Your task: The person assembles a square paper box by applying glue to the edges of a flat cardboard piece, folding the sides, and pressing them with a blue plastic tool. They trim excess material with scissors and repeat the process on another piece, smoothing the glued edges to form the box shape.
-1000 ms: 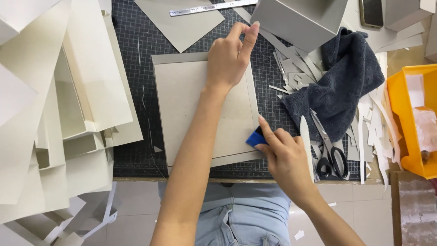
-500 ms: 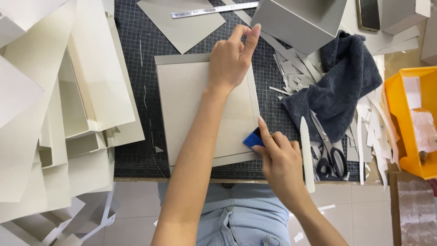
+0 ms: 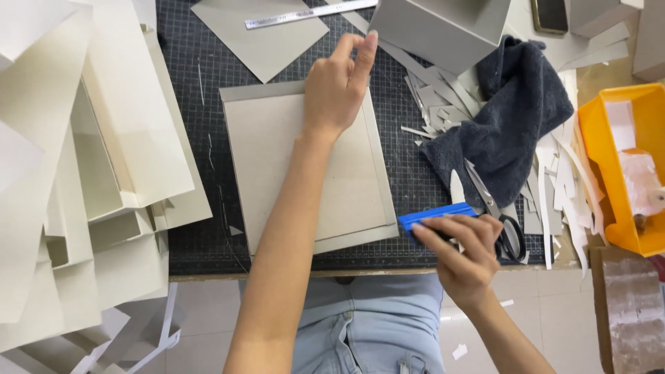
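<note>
Right hand (image 3: 463, 255): fingers closed on a blue scraper (image 3: 438, 215), just off the board's lower right corner
Left hand (image 3: 337, 84): pressed flat on the board's top edge, gripping nothing
Board (image 3: 305, 166): grey, lying on the cutting mat (image 3: 201, 90)
Scissors (image 3: 495, 215): beside the scraper, by a dark towel (image 3: 512, 118)

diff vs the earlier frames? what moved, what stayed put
The right hand slid the blue scraper to the right, off the lower right corner of the grey board onto the cutting mat beside the scissors. It grips the scraper as before. The left hand stays pressed on the board's top right corner. Board, dark towel and yellow bin have not moved.
</note>
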